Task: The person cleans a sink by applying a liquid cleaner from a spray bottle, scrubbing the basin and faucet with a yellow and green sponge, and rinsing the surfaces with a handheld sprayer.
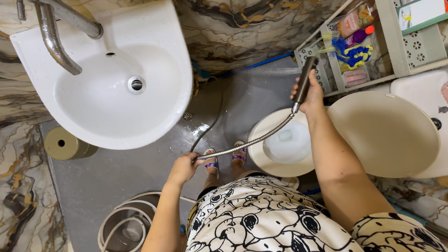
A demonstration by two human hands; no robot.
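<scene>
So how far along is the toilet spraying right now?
Done: toilet lid is up, bowl open. In hand: right hand holds the sprayer above the bowl, left hand grips the hose. No spray shows yet, so rinsing looks left.

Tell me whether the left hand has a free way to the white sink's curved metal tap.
Probably not yet: the left hand grips the ribbed metal hose low by the feet, and the white sink bowl lies between it and the curved metal tap.

The tap (56, 32) above the sink (154, 60) runs off the top edge; the toilet (284, 158) rim's near side hides behind the patterned shirt (261, 214).
</scene>
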